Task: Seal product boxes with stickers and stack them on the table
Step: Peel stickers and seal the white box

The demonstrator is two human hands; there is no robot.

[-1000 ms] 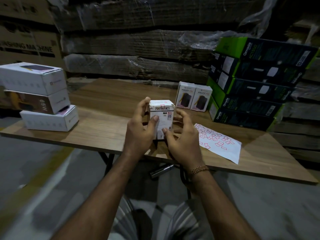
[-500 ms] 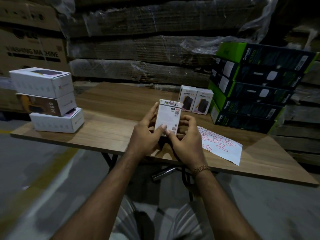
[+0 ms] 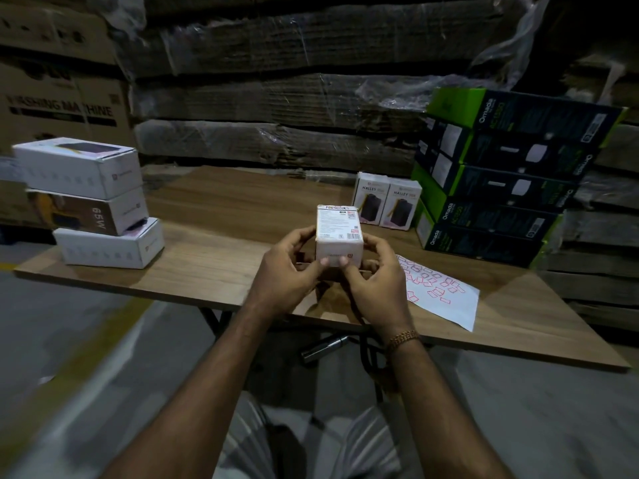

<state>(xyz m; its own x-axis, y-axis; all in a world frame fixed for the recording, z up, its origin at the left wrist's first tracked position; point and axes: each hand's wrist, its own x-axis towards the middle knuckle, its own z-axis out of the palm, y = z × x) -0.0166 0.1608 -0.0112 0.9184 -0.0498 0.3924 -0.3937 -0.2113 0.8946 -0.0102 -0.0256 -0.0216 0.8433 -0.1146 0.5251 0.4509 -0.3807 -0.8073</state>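
Observation:
A small white product box (image 3: 338, 233) with a printed label on its upper face is held above the near edge of the wooden table (image 3: 221, 257). My left hand (image 3: 288, 271) grips its left side and my right hand (image 3: 375, 274) grips its right side, both thumbs pressed on the end face turned toward me. A white sticker sheet (image 3: 439, 292) with red-outlined stickers lies on the table just right of my right hand. Two matching small boxes (image 3: 387, 202) stand upright behind.
Three white boxes (image 3: 93, 202) are stacked at the table's left end. A stack of green-and-black boxes (image 3: 501, 188) fills the right rear of the table. Wrapped cardboard pallets (image 3: 276, 98) rise behind. Concrete floor lies to the left.
The box has been tipped from upright so its label faces up and an end face points at me. Both hands closed in around it, thumbs onto the near end.

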